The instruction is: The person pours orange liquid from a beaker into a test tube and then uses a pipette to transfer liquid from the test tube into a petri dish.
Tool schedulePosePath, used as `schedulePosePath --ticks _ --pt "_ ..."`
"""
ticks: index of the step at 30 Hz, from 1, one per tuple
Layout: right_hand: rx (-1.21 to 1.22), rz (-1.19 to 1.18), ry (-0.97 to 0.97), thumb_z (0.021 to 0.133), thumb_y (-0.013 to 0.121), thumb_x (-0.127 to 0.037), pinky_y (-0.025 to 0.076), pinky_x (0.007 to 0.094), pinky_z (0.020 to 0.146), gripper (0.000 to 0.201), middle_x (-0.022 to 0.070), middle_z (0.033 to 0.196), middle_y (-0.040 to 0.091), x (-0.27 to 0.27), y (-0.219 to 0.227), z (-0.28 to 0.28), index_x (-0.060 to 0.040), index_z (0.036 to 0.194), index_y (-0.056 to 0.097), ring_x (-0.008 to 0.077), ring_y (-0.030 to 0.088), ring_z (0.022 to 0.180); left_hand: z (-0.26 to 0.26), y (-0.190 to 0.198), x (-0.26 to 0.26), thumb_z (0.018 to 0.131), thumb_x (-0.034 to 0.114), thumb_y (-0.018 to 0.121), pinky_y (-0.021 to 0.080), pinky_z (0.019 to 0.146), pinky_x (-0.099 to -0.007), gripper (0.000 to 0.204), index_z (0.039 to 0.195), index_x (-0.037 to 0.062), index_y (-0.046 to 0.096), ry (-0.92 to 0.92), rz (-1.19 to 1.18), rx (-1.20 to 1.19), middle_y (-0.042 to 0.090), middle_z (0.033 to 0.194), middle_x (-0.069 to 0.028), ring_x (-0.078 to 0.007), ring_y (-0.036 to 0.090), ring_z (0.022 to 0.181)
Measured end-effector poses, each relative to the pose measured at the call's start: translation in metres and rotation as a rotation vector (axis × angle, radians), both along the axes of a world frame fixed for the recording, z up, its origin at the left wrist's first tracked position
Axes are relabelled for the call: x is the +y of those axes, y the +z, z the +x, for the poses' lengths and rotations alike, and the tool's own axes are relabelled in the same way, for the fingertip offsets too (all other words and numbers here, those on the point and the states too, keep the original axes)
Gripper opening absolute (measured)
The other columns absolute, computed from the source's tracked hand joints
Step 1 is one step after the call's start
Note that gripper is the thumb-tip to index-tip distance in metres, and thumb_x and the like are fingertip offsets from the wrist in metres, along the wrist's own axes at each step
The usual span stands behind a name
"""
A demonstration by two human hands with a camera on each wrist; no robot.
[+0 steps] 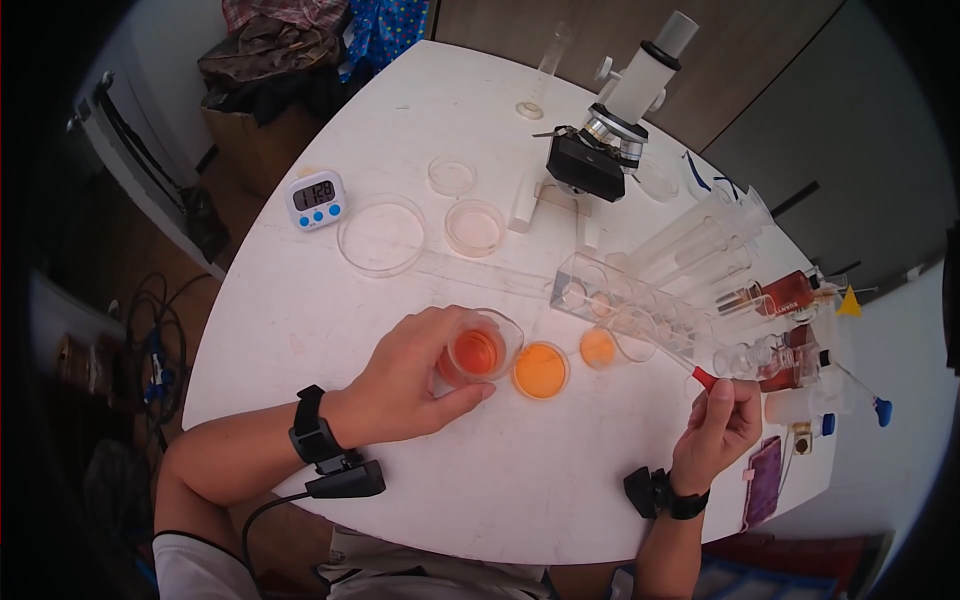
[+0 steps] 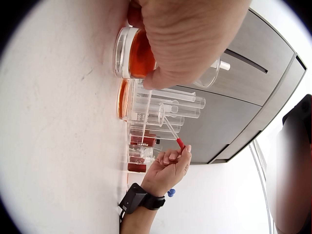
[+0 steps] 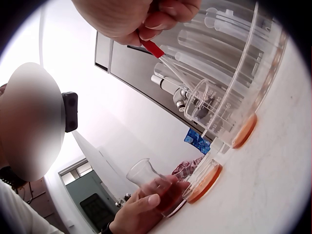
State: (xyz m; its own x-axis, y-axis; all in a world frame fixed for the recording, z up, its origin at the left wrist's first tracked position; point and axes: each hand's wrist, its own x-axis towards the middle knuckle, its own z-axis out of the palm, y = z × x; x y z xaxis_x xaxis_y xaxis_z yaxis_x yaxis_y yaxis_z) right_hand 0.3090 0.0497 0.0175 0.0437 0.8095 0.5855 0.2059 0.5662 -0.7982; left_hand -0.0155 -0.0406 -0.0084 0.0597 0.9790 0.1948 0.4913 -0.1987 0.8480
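Observation:
My left hand point(image 1: 415, 372) grips a flared glass vessel point(image 1: 474, 352) of orange-red liquid, low over the white table; whether its base touches is unclear. Right beside it lies a round dish of orange liquid point(image 1: 541, 371), and a smaller orange patch in a dish point(image 1: 598, 347) is farther right. My right hand point(image 1: 718, 430) pinches the red bulb point(image 1: 705, 378) of a glass dropper. In the right wrist view the dropper's stem point(image 3: 176, 70) slants to the mouth of a clear graduated beaker point(image 3: 207, 109); its tip's exact position is hard to tell.
Behind the beaker stands a clear rack point(image 1: 625, 305) with tubes. A microscope point(image 1: 600, 150) and a glass cylinder point(image 1: 545, 75) are at the back. Empty dishes point(image 1: 382, 236) and a timer point(image 1: 317, 200) sit back left. Red-brown bottles point(image 1: 790, 292) and glassware crowd the right edge.

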Motion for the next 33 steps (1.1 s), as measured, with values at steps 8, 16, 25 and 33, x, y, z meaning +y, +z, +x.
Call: schedulePosePath --ticks 8,16,25,33 --pt "-0.027 0.009 0.003 0.106 0.065 -0.017 0.034 0.0205 0.048 0.023 0.0015 0.074 0.058 -0.001 0.001 0.000 -0.0035 0.088 0.058 0.0039 0.046 0.053 0.000 0.001 0.000 0.084 0.012 0.083 0.048 0.104 -0.0396 0.050 0.128 0.0055 0.060 0.002 0.005 -0.012 0.068 0.128 -0.0129 -0.0290 0.064 0.118" --pt "0.007 0.041 -0.003 0.108 0.064 -0.020 0.033 0.0212 0.048 0.024 0.0021 0.073 0.058 -0.001 0.000 -0.004 -0.0040 0.091 0.056 0.0049 0.045 0.053 0.001 0.001 0.000 0.085 0.013 0.083 0.048 0.105 -0.0396 0.050 0.129 0.0057 0.060 0.003 -0.010 -0.007 0.067 0.128 -0.0128 -0.0293 0.064 0.118" --pt "-0.173 -0.119 0.270 0.102 0.070 -0.010 0.038 0.0225 0.052 0.016 0.0031 0.069 0.062 -0.011 0.003 -0.011 -0.0003 0.090 0.064 0.0074 0.053 0.055 0.001 -0.001 0.000 0.085 0.013 0.083 0.047 0.106 -0.0396 0.050 0.129 0.0058 0.060 0.002 0.011 -0.015 0.067 0.128 -0.0129 -0.0291 0.064 0.118" --pt "-0.355 -0.196 0.310 0.095 0.076 -0.007 0.039 0.0240 0.053 0.016 0.0029 0.066 0.063 -0.010 0.000 -0.016 -0.0001 0.084 0.067 0.0086 0.052 0.055 0.001 0.000 0.000 0.085 0.013 0.083 0.048 0.105 -0.0393 0.050 0.128 0.0055 0.060 -0.002 0.006 -0.017 0.067 0.128 -0.0127 -0.0287 0.064 0.118"
